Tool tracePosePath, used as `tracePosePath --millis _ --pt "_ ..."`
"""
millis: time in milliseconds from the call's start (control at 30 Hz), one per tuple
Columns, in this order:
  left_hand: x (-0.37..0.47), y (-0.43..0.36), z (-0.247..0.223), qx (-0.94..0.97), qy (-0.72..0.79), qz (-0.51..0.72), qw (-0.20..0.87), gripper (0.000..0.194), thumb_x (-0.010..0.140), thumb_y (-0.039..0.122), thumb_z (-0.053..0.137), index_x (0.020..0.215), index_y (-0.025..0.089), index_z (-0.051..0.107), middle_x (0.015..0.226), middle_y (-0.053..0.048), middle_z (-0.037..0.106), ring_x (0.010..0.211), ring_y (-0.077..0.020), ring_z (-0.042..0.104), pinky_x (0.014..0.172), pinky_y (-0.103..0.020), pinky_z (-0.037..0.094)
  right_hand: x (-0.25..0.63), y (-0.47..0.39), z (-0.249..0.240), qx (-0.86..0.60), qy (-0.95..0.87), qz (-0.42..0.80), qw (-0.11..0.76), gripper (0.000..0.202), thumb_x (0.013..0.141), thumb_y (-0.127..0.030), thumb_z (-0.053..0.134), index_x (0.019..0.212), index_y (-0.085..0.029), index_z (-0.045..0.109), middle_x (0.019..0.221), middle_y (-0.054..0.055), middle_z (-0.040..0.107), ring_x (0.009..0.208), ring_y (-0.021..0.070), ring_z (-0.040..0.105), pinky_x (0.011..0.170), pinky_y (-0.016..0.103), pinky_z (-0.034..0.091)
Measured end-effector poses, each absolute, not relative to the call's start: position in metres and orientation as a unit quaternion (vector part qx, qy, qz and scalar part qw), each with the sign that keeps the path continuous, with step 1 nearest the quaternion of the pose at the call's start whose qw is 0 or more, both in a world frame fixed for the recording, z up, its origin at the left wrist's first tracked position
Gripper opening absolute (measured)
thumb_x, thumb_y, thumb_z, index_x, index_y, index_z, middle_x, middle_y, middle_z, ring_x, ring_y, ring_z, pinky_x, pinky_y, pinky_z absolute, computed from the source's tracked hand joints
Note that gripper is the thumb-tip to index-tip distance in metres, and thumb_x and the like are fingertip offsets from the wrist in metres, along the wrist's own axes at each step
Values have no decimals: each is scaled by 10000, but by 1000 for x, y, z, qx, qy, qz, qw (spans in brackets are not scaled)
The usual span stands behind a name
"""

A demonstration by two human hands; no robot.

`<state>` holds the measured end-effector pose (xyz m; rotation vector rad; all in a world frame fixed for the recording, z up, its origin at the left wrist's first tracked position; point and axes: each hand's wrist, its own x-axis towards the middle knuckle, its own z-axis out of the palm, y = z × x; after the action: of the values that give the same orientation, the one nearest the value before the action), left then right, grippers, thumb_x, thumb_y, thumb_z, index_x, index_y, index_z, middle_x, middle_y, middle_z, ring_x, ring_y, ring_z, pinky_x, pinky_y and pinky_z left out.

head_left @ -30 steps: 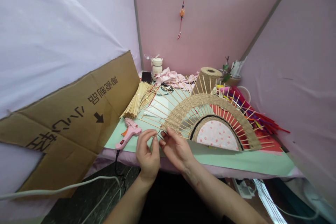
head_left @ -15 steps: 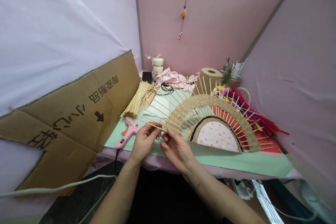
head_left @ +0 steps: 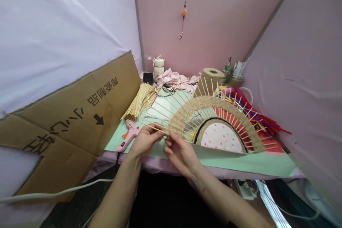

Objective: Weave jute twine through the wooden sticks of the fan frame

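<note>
A half-round woven fan frame [head_left: 213, 102] of thin wooden sticks and tan cord spreads over the right of the table. At its base is a white half disc [head_left: 223, 137] with pink dots, edged by a black line. My left hand [head_left: 148, 139] is closed at the frame's left end, fingers pinching the lowest stick. Touching the same left corner, my right hand [head_left: 183, 153] has thumb and finger pressed on the woven band's edge. The fingertips of both hands nearly meet there.
A pink glue gun [head_left: 129, 137] lies left of my left hand, before a stick bundle [head_left: 139, 101]. Cardboard [head_left: 80, 124] leans at the left. Behind the frame are a cord roll [head_left: 211, 78], a white bottle [head_left: 158, 67] and pink cloth [head_left: 173, 77]; colourful strips [head_left: 263, 114] lie right.
The whole view has shifted slightly. My left fingers have moved a little closer to my right fingertips at the frame's left corner; both hands still hold it.
</note>
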<state>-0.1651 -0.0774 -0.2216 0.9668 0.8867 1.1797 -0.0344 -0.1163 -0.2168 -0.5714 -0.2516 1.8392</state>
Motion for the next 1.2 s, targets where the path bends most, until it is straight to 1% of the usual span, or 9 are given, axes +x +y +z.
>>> tracePosePath --millis 133,233,367,600,700,800,900,1033,1200 --pt "-164 -79 -222 399 356 532 656 280 605 270 847 790 140 682 747 4 637 630 -69 553 585 -183 427 -34 -118 -217 -228 -107 786 564 249 623 -207 842 800 -166 671 774 -31 626 622 60 481 478 167 361" --pt "-162 -81 -220 372 328 534 685 296 622 270 842 847 159 684 845 -8 664 704 -85 594 623 -188 461 -33 -121 -216 -220 -122 782 571 261 610 -145 831 821 -191 683 802 -32 652 677 74 523 534 184 403" --pt "-161 -81 -219 360 308 539 697 294 606 252 854 818 163 671 840 -6 673 737 -96 611 661 -193 481 -28 -125 -219 -222 -142 774 576 299 606 -100 815 850 -216 689 808 -27 672 732 95 557 585 204 433" --pt "-158 -80 -218 372 321 537 686 305 562 264 876 731 143 653 835 -21 688 746 -112 624 687 -215 486 -25 -126 -221 -234 -95 776 578 255 602 -217 851 801 -191 695 854 -20 696 758 111 603 595 210 473" --pt "-156 -79 -217 377 330 535 680 293 564 255 870 730 134 660 790 -13 675 698 -100 612 661 -212 485 -29 -125 -218 -246 -81 774 578 234 602 -220 854 763 -188 686 819 -22 700 706 95 603 555 186 460" --pt "-153 -78 -219 375 336 523 687 301 528 209 872 698 129 638 723 4 648 634 -86 590 608 -198 473 -30 -126 -215 -244 -85 775 576 210 621 -210 841 754 -182 681 796 -21 699 682 91 603 540 184 462" --pt "-151 -76 -223 355 333 510 709 325 501 164 864 711 139 618 659 26 621 562 -72 560 540 -179 447 -29 -128 -214 -232 -115 776 576 200 648 -183 819 800 -185 690 834 -13 709 722 99 616 564 191 481" --pt "-151 -73 -226 340 331 508 719 326 523 168 854 729 143 603 643 32 615 518 -53 529 484 -152 409 -27 -131 -213 -223 -149 778 568 266 629 -96 797 855 -197 700 866 -7 719 782 110 628 623 202 506" --pt "-156 -69 -222 351 335 487 726 337 501 145 854 729 141 606 621 33 608 513 -58 540 468 -146 406 -27 -132 -213 -214 -148 788 558 259 653 -121 781 892 -190 707 887 10 729 786 114 636 634 206 507"
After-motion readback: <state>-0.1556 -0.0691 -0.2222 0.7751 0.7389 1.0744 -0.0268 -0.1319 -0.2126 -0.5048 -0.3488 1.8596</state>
